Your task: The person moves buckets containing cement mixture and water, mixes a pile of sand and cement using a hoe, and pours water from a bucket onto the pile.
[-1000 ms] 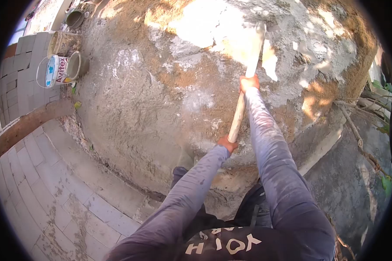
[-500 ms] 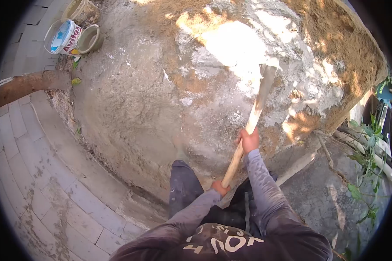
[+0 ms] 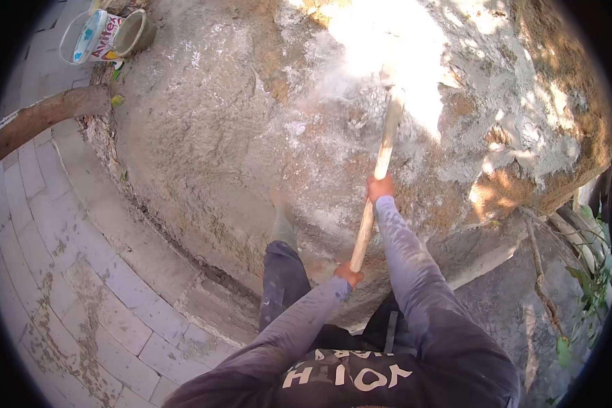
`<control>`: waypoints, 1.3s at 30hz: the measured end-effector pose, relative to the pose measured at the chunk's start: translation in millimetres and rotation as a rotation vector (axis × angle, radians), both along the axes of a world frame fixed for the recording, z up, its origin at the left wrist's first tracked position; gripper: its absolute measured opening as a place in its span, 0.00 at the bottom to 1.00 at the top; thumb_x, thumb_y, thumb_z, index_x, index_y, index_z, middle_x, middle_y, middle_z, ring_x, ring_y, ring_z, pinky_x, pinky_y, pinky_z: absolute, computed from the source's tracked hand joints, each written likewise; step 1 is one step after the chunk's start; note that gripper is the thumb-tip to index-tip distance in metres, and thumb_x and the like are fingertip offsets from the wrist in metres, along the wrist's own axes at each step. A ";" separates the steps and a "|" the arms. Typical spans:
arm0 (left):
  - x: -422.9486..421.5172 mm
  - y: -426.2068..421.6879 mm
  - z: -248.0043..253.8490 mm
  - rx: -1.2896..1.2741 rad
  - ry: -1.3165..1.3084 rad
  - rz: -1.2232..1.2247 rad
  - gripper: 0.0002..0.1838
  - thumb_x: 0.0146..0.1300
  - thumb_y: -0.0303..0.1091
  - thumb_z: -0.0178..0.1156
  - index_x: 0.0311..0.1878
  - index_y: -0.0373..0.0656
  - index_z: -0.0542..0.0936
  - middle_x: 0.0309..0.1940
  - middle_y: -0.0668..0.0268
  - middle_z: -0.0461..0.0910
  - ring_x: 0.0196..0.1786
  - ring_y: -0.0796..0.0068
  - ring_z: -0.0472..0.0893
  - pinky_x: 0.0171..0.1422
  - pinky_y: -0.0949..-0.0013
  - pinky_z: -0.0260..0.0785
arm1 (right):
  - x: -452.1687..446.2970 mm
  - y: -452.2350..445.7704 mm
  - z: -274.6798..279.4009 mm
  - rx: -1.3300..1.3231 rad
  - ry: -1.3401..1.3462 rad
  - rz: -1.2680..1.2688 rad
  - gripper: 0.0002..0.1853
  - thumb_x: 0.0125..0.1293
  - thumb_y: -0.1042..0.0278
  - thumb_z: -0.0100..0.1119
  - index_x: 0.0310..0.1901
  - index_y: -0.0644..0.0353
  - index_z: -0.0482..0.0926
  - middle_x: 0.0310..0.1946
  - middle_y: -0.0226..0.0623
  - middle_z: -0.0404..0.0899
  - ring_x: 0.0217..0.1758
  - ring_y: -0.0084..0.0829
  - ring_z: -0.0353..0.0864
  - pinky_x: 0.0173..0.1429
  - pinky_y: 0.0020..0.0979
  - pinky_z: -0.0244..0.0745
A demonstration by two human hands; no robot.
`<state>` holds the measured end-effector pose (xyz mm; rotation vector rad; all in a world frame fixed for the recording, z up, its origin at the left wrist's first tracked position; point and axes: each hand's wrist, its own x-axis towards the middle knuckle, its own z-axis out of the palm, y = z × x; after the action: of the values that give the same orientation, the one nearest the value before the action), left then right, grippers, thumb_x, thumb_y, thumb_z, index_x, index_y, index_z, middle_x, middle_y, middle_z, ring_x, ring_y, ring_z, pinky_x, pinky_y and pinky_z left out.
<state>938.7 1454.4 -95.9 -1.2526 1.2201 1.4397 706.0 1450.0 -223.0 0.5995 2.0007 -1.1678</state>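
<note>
Both my hands are wrapped around the wooden handle of a long hoe [image 3: 385,151]. My left hand [image 3: 348,274] grips the butt end of the handle, close to my body. Further up the shaft, my right hand [image 3: 380,188] is closed around it. The hoe's head reaches into the brightly lit part of the mound of grey and brown sand-like material [image 3: 211,129], where glare washes it out. Whether the blade is sunk into the material I cannot tell.
At the upper left stand a white labelled bucket [image 3: 100,37] and a grey bucket [image 3: 137,34]. A tree trunk [image 3: 47,117] juts in from the left above grey paving [image 3: 88,299]. Branches [image 3: 538,272] and leaves lie at the right. My leg [image 3: 283,272] is against the mound.
The hoe has swung slightly left and stands more upright in view. My right hand has moved up and a little left with it, and both hands have kept their grip.
</note>
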 end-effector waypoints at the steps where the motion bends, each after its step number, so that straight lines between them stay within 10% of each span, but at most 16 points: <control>1: 46.7 23.9 10.1 -0.155 0.135 -0.087 0.22 0.50 0.38 0.67 0.47 0.38 0.77 0.23 0.56 0.79 0.22 0.66 0.80 0.28 0.62 0.73 | 21.3 7.1 34.3 0.010 -0.054 -0.010 0.13 0.58 0.72 0.56 0.42 0.69 0.69 0.18 0.39 0.74 0.13 0.32 0.74 0.16 0.36 0.71; 3: 104.7 48.2 68.1 -0.109 0.076 -0.176 0.26 0.49 0.45 0.67 0.50 0.43 0.80 0.40 0.51 0.83 0.45 0.55 0.83 0.51 0.58 0.74 | 62.9 19.5 107.9 0.031 -0.163 -0.029 0.18 0.56 0.71 0.57 0.46 0.68 0.67 0.20 0.41 0.75 0.14 0.36 0.76 0.17 0.37 0.71; 6: 139.0 68.4 111.8 -0.115 0.215 0.000 0.24 0.50 0.46 0.66 0.49 0.44 0.82 0.39 0.51 0.84 0.46 0.56 0.84 0.54 0.60 0.74 | 84.2 20.4 187.1 -0.054 -0.161 -0.067 0.21 0.55 0.73 0.57 0.50 0.69 0.66 0.24 0.43 0.75 0.13 0.33 0.75 0.16 0.35 0.70; 11: -90.4 -47.4 43.5 -0.245 0.394 0.000 0.24 0.51 0.45 0.65 0.50 0.42 0.80 0.38 0.49 0.83 0.43 0.55 0.84 0.49 0.59 0.76 | -109.4 -77.6 188.9 -0.127 0.412 0.091 0.13 0.61 0.72 0.56 0.45 0.64 0.67 0.21 0.35 0.73 0.13 0.24 0.71 0.16 0.27 0.67; 13: -203.6 -103.5 2.1 -0.261 0.529 0.009 0.22 0.51 0.40 0.67 0.48 0.38 0.79 0.35 0.52 0.83 0.37 0.63 0.84 0.43 0.60 0.75 | -210.4 -124.7 136.9 -0.750 0.429 -0.278 0.07 0.62 0.67 0.55 0.34 0.62 0.73 0.18 0.31 0.73 0.18 0.24 0.74 0.23 0.27 0.70; 15: -282.4 -140.0 -32.1 -0.261 0.621 0.074 0.24 0.52 0.38 0.68 0.50 0.36 0.77 0.30 0.57 0.81 0.29 0.67 0.80 0.35 0.62 0.75 | -306.7 -177.2 136.1 -0.042 0.729 0.239 0.12 0.60 0.64 0.57 0.35 0.67 0.78 0.22 0.37 0.79 0.24 0.28 0.80 0.29 0.31 0.74; 24: -108.8 -68.9 -26.9 0.069 0.079 0.266 0.20 0.49 0.35 0.69 0.46 0.42 0.79 0.21 0.61 0.78 0.20 0.67 0.78 0.26 0.62 0.71 | -114.4 -91.9 -32.0 0.115 0.124 0.228 0.10 0.56 0.70 0.57 0.32 0.70 0.73 0.14 0.37 0.73 0.14 0.31 0.74 0.20 0.36 0.73; 28: 55.5 6.8 28.0 -0.091 0.122 -0.043 0.23 0.49 0.45 0.69 0.47 0.44 0.80 0.35 0.53 0.83 0.41 0.54 0.84 0.47 0.57 0.76 | 17.2 -25.0 72.0 0.014 -0.141 -0.062 0.07 0.59 0.72 0.56 0.32 0.66 0.71 0.14 0.35 0.70 0.12 0.29 0.72 0.15 0.35 0.70; 30: 113.9 25.8 80.7 -0.057 0.168 -0.173 0.24 0.50 0.45 0.67 0.50 0.49 0.80 0.38 0.53 0.83 0.44 0.53 0.83 0.50 0.57 0.75 | 72.7 -2.6 120.2 0.018 -0.125 -0.030 0.18 0.56 0.76 0.54 0.48 0.68 0.64 0.18 0.35 0.69 0.11 0.28 0.70 0.14 0.32 0.69; 34: 88.5 -1.9 124.9 -0.145 0.203 -0.057 0.24 0.51 0.45 0.66 0.52 0.48 0.79 0.39 0.54 0.84 0.45 0.55 0.84 0.50 0.57 0.75 | 49.2 -49.8 199.6 -0.090 -0.077 -0.027 0.22 0.56 0.78 0.54 0.54 0.67 0.65 0.20 0.37 0.72 0.12 0.28 0.71 0.16 0.31 0.70; 39: -82.6 -135.6 0.1 -0.573 0.144 -0.121 0.23 0.56 0.43 0.62 0.55 0.49 0.75 0.39 0.50 0.83 0.45 0.46 0.82 0.49 0.51 0.74 | -115.2 -183.3 96.7 -0.591 -0.044 -0.089 0.08 0.59 0.74 0.54 0.38 0.66 0.66 0.19 0.36 0.71 0.15 0.28 0.72 0.17 0.33 0.71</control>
<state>856.1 1318.9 -95.8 -1.4275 1.8601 1.1412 590.8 1266.7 -126.3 0.4029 1.4912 -1.6874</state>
